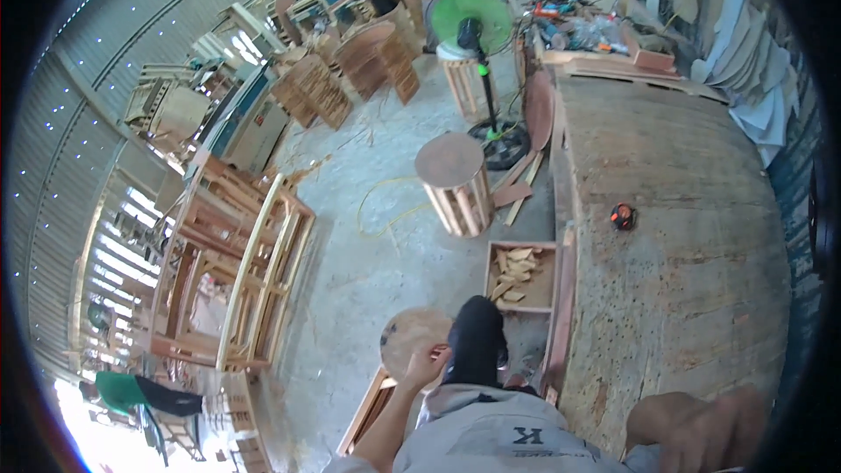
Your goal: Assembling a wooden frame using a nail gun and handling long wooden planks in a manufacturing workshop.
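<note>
The round wooden piece (pixel 405 339) lies just beyond the left hand (pixel 425 370), to the left of the person's dark-clad knee (pixel 477 333); the hand overlaps its lower right edge in this view, and whether they touch cannot be told. The fingers (pixel 441 354) of that hand are curled inward near the knee, and I cannot tell whether they grip anything. The piece has a flat, disc-like, pale brown face with a few darker patches toward its upper left rim. Beneath the left forearm stands a reddish-brown wooden frame (pixel 368 410). The right hand (pixel 705 429), well apart at the lower right, is blurred over the near end of the worn wooden tabletop (pixel 683 298); its fingers bend downward, and their hold cannot be made out. Farther up that surface sits a small black-and-orange object (pixel 623 216). Left of the tabletop, a shallow wooden box (pixel 545 300) holds small, pale wood pieces (pixel 517 271).
</note>
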Available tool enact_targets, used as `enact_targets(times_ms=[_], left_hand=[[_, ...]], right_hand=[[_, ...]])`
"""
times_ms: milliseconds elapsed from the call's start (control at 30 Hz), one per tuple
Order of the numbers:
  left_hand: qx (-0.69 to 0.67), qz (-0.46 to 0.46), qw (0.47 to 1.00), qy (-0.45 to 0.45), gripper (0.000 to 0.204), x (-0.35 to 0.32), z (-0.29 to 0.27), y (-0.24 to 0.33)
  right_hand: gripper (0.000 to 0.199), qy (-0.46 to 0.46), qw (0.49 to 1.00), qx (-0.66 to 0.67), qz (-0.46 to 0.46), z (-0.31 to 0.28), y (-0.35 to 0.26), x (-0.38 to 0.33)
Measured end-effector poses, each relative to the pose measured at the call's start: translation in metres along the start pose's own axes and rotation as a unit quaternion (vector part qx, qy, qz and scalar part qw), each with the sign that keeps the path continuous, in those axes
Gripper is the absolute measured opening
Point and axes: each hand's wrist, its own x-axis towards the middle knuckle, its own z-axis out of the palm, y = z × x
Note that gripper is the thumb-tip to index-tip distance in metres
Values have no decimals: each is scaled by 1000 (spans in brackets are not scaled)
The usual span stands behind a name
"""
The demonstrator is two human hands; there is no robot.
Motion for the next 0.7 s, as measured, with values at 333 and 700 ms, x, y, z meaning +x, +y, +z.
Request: enact_targets(times_ms=[333,700], left_hand=[[-295,518,799,-83,9,21,-89,256],[-475,567,667,-86,36,238,-253,151]], right_hand=[[17,290,954,43,64,-93,24,1],[20,328,931,141,73,-366,151,132]])
